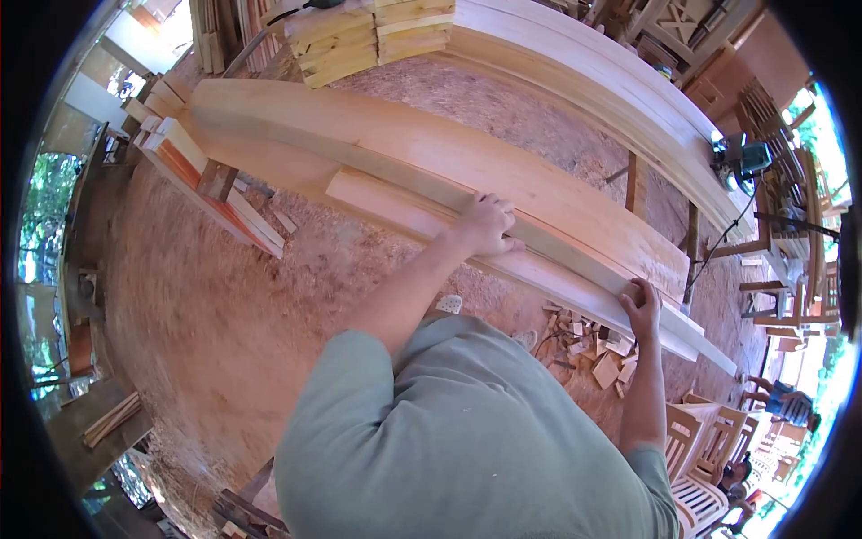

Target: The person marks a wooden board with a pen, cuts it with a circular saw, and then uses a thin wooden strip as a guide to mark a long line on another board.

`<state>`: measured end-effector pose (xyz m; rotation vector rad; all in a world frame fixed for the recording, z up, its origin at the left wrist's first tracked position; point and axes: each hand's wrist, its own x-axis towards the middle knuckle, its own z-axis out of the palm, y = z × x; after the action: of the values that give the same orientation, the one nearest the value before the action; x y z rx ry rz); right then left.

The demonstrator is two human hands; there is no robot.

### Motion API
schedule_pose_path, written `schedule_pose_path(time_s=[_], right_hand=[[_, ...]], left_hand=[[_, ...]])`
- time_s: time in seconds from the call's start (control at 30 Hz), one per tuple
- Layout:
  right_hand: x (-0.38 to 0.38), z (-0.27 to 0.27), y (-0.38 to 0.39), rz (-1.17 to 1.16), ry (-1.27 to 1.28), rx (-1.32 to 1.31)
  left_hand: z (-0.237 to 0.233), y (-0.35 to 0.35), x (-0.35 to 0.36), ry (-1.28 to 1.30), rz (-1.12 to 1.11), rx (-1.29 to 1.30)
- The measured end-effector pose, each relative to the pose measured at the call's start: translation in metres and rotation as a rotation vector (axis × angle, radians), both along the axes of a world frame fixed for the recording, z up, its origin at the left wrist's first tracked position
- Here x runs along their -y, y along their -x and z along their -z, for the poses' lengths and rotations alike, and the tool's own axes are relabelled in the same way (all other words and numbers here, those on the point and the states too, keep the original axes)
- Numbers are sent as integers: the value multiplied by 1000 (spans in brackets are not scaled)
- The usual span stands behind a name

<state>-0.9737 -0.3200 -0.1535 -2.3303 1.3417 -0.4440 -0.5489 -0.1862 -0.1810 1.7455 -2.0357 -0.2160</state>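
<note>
A long, narrow wooden board lies along the near side of a wide wooden plank. Against its near side runs a shorter wooden board, roughly parallel with it. My left hand is closed over the narrow boards near their middle, fingers bent across the upper edge. Farther right, my right hand grips the boards close to their right end, with its thumb on the near side. The undersides of the boards and parts of the fingers are hidden.
Stacked timber and long planks stand across the far side. A power tool with a cord rests at their right end. Wood offcuts litter the ground below, and wooden chairs stand at lower right. Another person is beyond.
</note>
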Motion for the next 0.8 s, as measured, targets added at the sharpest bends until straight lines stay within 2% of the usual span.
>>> schedule_pose_path(time_s=[0.07,0.13,0.2,0.3,0.33,0.4,0.47,0.53,0.6,0.7,0.73,0.77,0.8], right_hand=[[9,24,6,29,82,43],[9,28,-2,228,-14,156],[10,29,-3,251,-17,178],[29,45,-1,264,190,370],[29,43,-9,270,184,367],[28,30,-27,394,188,755],[17,-8,-55,439,257,688],[5,-38,-80,429,468,785],[3,-32,-93,446,478,901],[-2,35,-90,314,421,519],[-12,41,-92,227,366,344],[-13,41,-93,221,371,342],[-17,33,-103,222,267,316]], left_hand=[[4,-6,-1,14,-54,-4],[8,-6,-6,176,-53,5],[8,-6,-7,170,-51,-21],[5,-7,-3,174,-61,-45],[5,-7,-4,176,-68,-49],[3,-6,-5,164,-69,-61],[-1,-8,-6,152,-73,-72],[-6,-6,-6,84,-99,-104],[-7,-5,-8,77,-93,-98],[-6,-7,-6,105,-100,-89],[-5,-7,-7,129,-100,-89],[-5,-6,-5,135,-104,-92],[-6,-6,-5,115,-105,-97]])
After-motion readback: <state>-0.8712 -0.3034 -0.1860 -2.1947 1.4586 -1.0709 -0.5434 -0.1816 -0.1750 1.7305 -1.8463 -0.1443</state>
